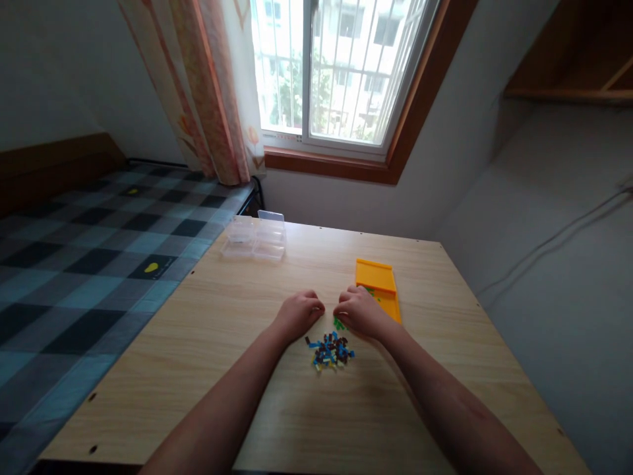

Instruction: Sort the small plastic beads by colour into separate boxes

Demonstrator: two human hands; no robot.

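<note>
A small heap of mixed blue, brown, yellow and pale building bricks [330, 351] lies on the wooden table. Just beyond it sits a little cluster of green bricks [339, 324]. My right hand [359, 309] is over the green bricks, fingers curled and closed; whatever they pinch is hidden. To the left of the cluster, my left hand [301, 313] rests with its fingers closed together, and I cannot make out anything in them. Behind my right hand an orange tray [374, 272] has some green pieces in its nearer half, partly covered by the hand.
Clear plastic compartment boxes [254, 239] stand at the far left of the table [208, 369]. A bed with a checked cover [123, 244] runs along the left side. Ahead are a curtain [208, 92] and a window [341, 72]; a wall shelf [573, 59] hangs at upper right.
</note>
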